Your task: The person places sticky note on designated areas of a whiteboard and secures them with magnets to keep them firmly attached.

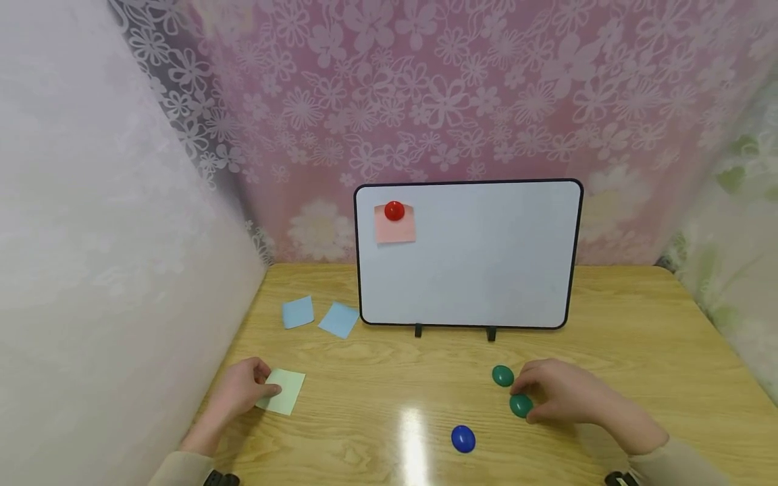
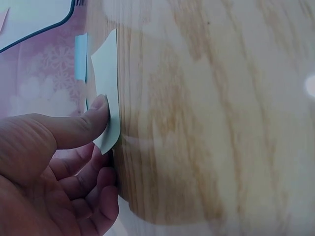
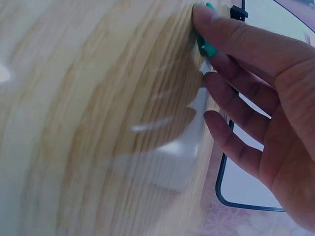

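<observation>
My left hand pinches the left edge of a pale green sticky note at the table's left side. In the left wrist view the thumb lies over the note, with curled fingers beneath. On the right, my right hand has thumb and fingertips around a round green magnet. A second green magnet lies just beyond those fingertips. In the right wrist view the thumb covers part of the gripped green magnet. Nearer the front of the table is a blue magnet.
A whiteboard stands at the back on small black feet. On its upper left, a red magnet holds a pink sticky note. Two blue sticky notes, one left and one right, lie left of the board. Patterned curtains surround the wooden table.
</observation>
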`<action>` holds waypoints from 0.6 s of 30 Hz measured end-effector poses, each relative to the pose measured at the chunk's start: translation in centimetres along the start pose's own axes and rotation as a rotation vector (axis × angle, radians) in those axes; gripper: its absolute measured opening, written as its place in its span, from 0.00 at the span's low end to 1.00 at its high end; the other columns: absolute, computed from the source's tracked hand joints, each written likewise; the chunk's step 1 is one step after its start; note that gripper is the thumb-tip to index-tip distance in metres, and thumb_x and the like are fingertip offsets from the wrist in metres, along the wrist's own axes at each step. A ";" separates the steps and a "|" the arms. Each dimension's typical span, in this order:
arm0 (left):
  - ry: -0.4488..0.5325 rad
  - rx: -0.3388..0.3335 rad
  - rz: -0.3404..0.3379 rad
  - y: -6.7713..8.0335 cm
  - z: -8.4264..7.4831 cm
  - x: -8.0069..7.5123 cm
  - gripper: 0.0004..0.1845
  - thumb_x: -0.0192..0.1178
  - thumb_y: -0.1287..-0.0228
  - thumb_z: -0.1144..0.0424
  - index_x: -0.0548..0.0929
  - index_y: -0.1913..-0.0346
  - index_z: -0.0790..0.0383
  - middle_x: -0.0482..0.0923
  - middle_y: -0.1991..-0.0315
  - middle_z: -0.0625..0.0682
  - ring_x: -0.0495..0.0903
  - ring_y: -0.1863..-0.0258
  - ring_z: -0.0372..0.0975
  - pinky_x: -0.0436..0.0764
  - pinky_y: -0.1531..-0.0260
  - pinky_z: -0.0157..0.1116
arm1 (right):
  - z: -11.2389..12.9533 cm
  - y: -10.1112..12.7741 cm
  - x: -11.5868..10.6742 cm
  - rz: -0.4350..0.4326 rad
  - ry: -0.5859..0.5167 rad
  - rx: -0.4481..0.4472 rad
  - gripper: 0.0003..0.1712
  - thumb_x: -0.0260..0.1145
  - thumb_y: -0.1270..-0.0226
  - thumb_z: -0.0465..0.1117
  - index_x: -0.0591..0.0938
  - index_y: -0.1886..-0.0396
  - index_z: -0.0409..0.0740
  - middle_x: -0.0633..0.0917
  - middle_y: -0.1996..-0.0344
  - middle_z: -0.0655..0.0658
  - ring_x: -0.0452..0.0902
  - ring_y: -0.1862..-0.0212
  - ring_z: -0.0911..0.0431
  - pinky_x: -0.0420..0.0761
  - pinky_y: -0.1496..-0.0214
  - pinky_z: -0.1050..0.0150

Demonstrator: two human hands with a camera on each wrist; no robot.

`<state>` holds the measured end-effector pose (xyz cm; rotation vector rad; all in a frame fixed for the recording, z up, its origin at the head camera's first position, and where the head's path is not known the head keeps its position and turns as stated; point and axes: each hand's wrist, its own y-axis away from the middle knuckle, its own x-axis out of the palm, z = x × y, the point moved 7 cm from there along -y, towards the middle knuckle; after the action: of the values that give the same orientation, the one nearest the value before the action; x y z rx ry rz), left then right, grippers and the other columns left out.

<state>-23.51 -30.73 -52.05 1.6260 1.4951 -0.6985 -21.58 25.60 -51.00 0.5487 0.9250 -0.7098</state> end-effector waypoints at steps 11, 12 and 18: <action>0.000 -0.037 0.023 -0.1 0.1 0.0 0.19 0.81 0.40 0.60 0.84 0.56 0.69 0.82 0.65 0.52 0.80 0.66 0.44 0.81 0.66 0.44 | -0.5 -0.1 0.1 0.005 -0.019 0.042 0.21 0.89 0.50 0.51 0.93 0.54 0.61 0.84 0.58 0.68 0.80 0.57 0.68 0.85 0.54 0.60; -0.002 -0.037 0.022 -0.2 0.1 0.0 0.19 0.81 0.40 0.60 0.84 0.56 0.69 0.82 0.64 0.52 0.80 0.66 0.44 0.81 0.66 0.44 | -0.5 -0.1 0.0 0.003 -0.017 0.048 0.22 0.89 0.50 0.51 0.93 0.55 0.61 0.84 0.59 0.68 0.79 0.58 0.68 0.84 0.55 0.60; -0.024 -0.037 0.031 -0.5 0.2 0.1 0.20 0.81 0.40 0.59 0.84 0.56 0.69 0.82 0.63 0.52 0.80 0.65 0.44 0.82 0.65 0.46 | -0.5 -0.1 0.0 0.002 -0.019 0.066 0.22 0.90 0.52 0.50 0.93 0.55 0.61 0.84 0.60 0.68 0.78 0.60 0.69 0.83 0.57 0.62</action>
<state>-23.97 -30.85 -52.36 1.6043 1.4548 -0.6672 -21.96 25.89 -51.27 0.5998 0.8854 -0.7446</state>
